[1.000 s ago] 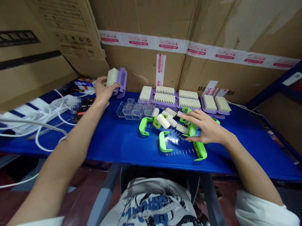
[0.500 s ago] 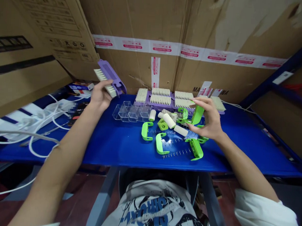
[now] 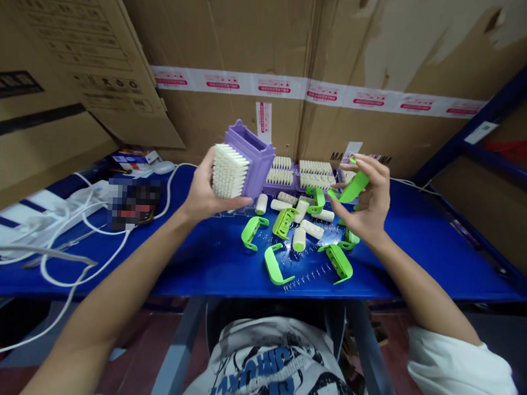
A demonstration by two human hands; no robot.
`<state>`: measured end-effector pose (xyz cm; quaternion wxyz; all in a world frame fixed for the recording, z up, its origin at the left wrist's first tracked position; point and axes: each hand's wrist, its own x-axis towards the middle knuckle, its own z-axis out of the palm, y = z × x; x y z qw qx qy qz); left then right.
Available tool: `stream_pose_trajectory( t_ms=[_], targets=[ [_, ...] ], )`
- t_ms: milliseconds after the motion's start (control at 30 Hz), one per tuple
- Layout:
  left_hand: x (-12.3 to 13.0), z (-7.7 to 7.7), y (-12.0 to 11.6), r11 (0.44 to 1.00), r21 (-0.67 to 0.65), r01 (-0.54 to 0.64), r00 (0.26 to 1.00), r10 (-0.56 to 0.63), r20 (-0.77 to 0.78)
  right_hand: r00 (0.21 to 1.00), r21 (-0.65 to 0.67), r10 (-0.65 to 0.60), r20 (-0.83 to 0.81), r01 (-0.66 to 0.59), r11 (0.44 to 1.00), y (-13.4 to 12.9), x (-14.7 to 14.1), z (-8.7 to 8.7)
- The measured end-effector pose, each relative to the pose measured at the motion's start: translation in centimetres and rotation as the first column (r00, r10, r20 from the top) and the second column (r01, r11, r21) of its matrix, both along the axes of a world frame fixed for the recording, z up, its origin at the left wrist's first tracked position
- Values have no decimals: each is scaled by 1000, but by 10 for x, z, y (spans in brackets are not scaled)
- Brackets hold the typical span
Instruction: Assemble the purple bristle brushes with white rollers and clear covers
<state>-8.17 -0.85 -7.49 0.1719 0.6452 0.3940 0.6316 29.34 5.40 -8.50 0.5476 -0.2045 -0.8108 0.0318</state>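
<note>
My left hand [image 3: 201,192] is closed around a purple brush block [image 3: 256,173] with white bristles facing left, held above the table with its hollow end upward. My right hand [image 3: 372,205] pinches a bright green U-shaped plastic bracket [image 3: 355,187] between thumb and fingers. Below the hands lie several more green brackets [image 3: 274,268] and short white rollers [image 3: 299,240], some with green ends. Thin metal springs [image 3: 308,278] are strung out among them. Behind, bristle-up purple brush blocks [image 3: 317,173] stand in rows, partly hidden by my left hand's block.
Cardboard [image 3: 235,39] walls the back and left of the blue table [image 3: 427,251]. White cables [image 3: 82,213] and a power strip [image 3: 98,193] lie at left beside a dark phone-like object [image 3: 136,206]. A blue metal post [image 3: 489,126] rises at right.
My left hand has brought the purple block right and toward the middle, turning it. The clear boxes are now mostly hidden. Green pieces and rollers in the pile have shifted; my right hand still holds a bracket.
</note>
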Motion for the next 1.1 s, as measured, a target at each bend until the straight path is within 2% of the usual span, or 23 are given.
stream_pose_trajectory(
  t_ms=[67,167,300,433,500,667,800,900,1100],
  targets=[
    [11,0,-3,999,-51,10,995,-5,98,999,-1,-47,-22,47,999,2,1,1],
    [19,7,-5,977,-170,130,941,-67,331,995,-27,-40,-86,38,999,5,3,0],
    [24,20,-8,929,-196,315,778,-134,613,984,-27,5,-178,-10,1000,13,5,-3],
    [28,23,-10,928,-180,327,642,-78,763,971,-29,154,-182,-161,986,17,5,-3],
    [29,20,-9,932,-164,323,619,-77,781,962,-48,204,-181,-216,975,13,3,-3],
    [36,16,-8,925,-121,359,635,-147,758,950,-60,254,-181,-269,961,-5,-9,-3],
    [49,14,-13,881,-117,459,603,-212,769,947,-78,282,-153,-296,952,-18,-20,-6],
    [60,11,-18,852,-145,503,585,-212,783,934,-126,335,-123,-350,928,-21,-24,-11],
    [75,-1,-25,830,-171,530,618,-241,748,950,-224,299,-92,-312,923,-22,-25,-14]
  ],
)
